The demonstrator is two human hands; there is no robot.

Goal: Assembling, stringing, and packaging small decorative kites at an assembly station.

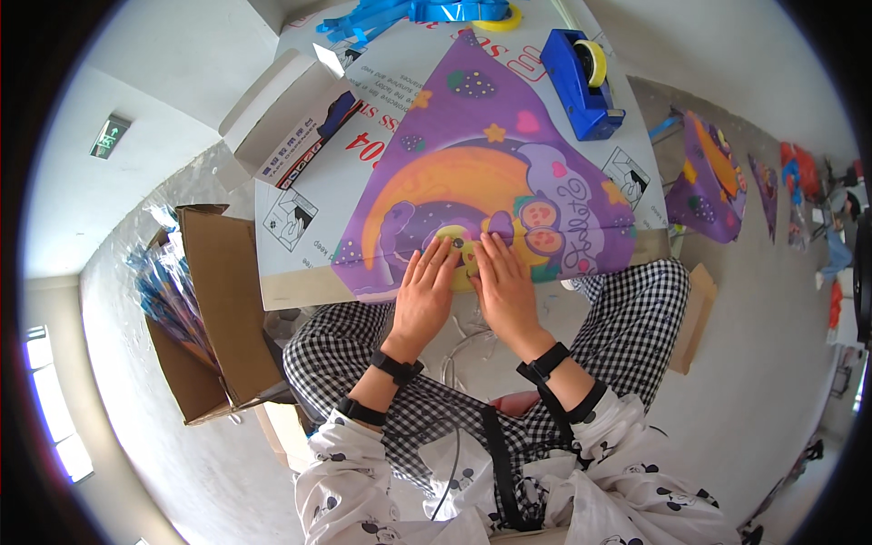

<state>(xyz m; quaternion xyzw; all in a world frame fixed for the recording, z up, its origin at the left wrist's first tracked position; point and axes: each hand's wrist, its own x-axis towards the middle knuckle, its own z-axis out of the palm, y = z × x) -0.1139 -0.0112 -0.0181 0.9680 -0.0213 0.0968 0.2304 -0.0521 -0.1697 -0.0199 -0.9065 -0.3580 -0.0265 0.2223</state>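
Sheet's lower edge is partly covered: the left hand (pixel 425 292) and right hand (pixel 505 289) lie over it, so the print under them is hidden. Both hands flat, fingers straight and nearly together, no visible grip; palms face down, so can't tell if anything thin sits beneath. Fingertips sit either side of a small dark round spot, too small to identify.

The purple triangular sheet (pixel 427 173) lies on the table (pixel 313 284), apex away from the person, wide edge along the near side. Smooth, slightly sheer-looking, printed with an orange crescent, stars, hearts and strawberries.

Blue ribbons (pixel 386 16) are cut off at the top edge, glossy and tangled, beside a yellow tape ring (pixel 502 18). Far right is small and blurred; a purple printed piece (pixel 708 173) hangs there, details soft.

Blue tape dispenser (pixel 581 95): hard glossy shell, yellow roll seated in it, right of the sheet's apex. Open white carton (pixel 282 109), thin card, at the table's left. Below it, a brown corrugated box (pixel 241 309), flaps up, with clear-wrapped packs (pixel 173 291); contents unreadable through the film.

Black wristbands (pixel 394 368) on both arms, checked woven trousers (pixel 331 350) under the table edge.
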